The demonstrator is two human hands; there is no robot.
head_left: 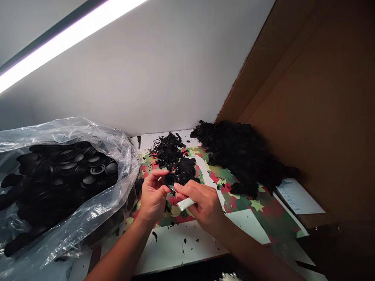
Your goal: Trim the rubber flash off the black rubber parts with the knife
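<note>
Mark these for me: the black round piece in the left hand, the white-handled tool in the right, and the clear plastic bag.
Black round piece (170, 179): head view, on its dark face.
White-handled tool (185, 203): head view, on its handle.
Clear plastic bag (129, 160): head view, on its side wall.

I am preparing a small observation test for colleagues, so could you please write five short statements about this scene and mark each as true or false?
1. The left grip holds a round black piece. True.
2. The right grip holds nothing. False: the right grip holds a pale-handled tool.
3. Many black ribbed pieces lie in the clear plastic bag. True.
4. The largest heap of black scraps is at the picture's left edge. False: the largest heap of black scraps is right of the hands, towards the brown cardboard.
5. The long lamp at the upper left is lit. True.
</note>
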